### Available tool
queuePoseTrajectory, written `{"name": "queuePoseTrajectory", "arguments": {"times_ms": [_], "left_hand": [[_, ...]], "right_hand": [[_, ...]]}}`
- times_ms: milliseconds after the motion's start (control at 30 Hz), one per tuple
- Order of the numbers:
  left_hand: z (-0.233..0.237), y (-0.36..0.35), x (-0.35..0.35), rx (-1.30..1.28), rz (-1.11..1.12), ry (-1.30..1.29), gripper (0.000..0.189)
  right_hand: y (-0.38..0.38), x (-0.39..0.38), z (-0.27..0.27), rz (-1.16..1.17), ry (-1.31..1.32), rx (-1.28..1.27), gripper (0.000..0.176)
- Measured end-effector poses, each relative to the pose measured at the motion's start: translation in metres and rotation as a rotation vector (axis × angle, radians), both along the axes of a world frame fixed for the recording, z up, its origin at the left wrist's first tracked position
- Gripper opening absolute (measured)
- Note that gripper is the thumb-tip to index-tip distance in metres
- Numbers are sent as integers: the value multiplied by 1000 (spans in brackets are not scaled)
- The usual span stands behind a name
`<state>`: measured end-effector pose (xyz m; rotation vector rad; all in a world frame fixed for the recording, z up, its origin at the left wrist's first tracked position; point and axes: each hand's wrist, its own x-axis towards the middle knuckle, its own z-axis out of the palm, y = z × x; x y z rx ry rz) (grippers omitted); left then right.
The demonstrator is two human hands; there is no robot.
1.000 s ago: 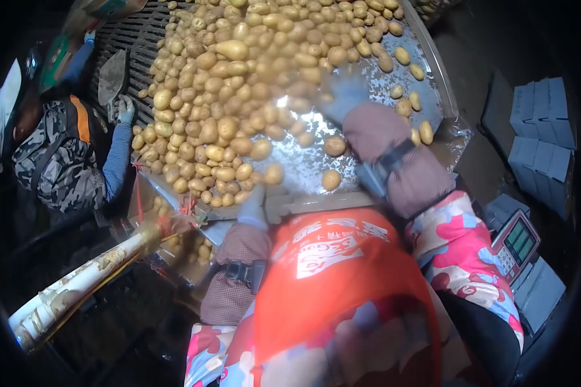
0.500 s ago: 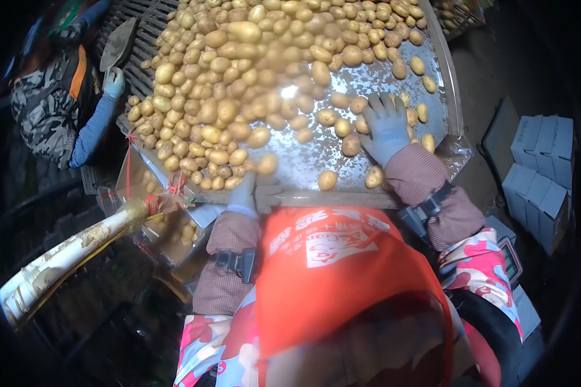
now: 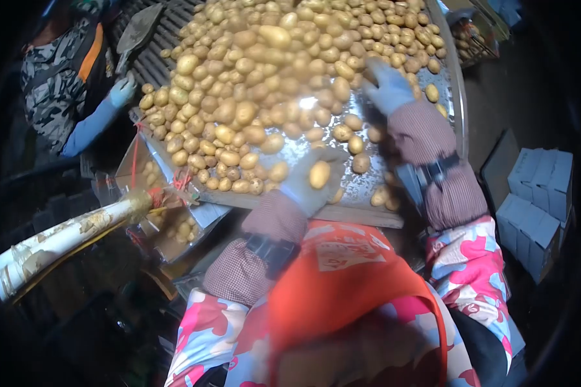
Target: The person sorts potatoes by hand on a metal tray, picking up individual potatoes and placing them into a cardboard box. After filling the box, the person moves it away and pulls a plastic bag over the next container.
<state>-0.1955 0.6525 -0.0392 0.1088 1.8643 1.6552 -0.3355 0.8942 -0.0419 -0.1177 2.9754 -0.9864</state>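
Observation:
My left hand [image 3: 303, 186], in a grey glove, is over the near edge of the metal sorting table [image 3: 284, 151] with a yellow potato [image 3: 319, 174] in its grip. Farther forward on the right, my gloved right hand [image 3: 390, 90] reaches to the edge of the potato pile [image 3: 239, 84]. Its fingers are spread and somewhat blurred, close to several potatoes. A few loose potatoes [image 3: 360, 162] lie on the bare metal between my two hands.
At left, a co-worker's gloved hand [image 3: 122, 90] is beside a scoop [image 3: 135, 35] on the slatted section. A wrapped pole [image 3: 64, 238] juts in near a box of potatoes [image 3: 174, 222]. White cartons [image 3: 539, 177] are stacked at right; a crate [image 3: 474, 39] stands behind.
My left hand has moved from the table's edge to the right and now has a potato. My right hand has gone forward, off the loose potatoes. The co-worker's hand has left the scoop's handle.

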Motion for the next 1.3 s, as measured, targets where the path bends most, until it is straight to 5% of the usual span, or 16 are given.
{"name": "queuePoseTrajectory", "arguments": {"times_ms": [33,133,167,333,400,500,600,667,700,833,900,1000,1133,1200,1267,1300], "left_hand": [[22,-2,-1,-37,36,-129,28],[32,-21,2,-29,59,-278,35],[27,-28,4,-17,51,-295,37],[0,-56,15,-8,-79,-176,52],[-10,-63,16,55,-114,-62,58],[2,-73,7,73,-109,62,58],[-27,-79,4,277,15,-286,55],[-52,-90,15,316,27,-184,53],[-56,-103,28,238,-22,105,52],[-48,-185,63,367,347,-640,20],[-34,-242,87,391,536,-457,22],[8,-316,116,698,1145,-394,34],[11,-364,137,291,1699,-372,34],[18,-345,135,410,1582,-408,34],[1,-332,140,748,1019,-443,31],[14,-297,129,633,882,-409,33]], "right_hand": [[12,-24,-52,-56,30,312,52],[-10,-13,-40,-49,-155,582,53],[7,-11,-70,-49,-75,426,53],[23,17,-63,15,168,720,63],[16,40,-41,54,141,474,64],[-36,69,-14,-98,-520,-451,64],[-73,126,-18,288,-359,-306,55],[-85,135,-28,222,-378,-238,48],[-74,129,-41,184,-358,-174,46],[-14,74,-49,-59,-4,209,31],[-8,28,-33,-469,-154,-132,32],[-53,-48,-16,-114,105,-118,39],[-132,-116,-12,202,336,250,62],[-158,-122,-12,139,230,434,66],[-164,-97,6,165,190,501,68],[-159,-84,12,221,181,529,69]]}}
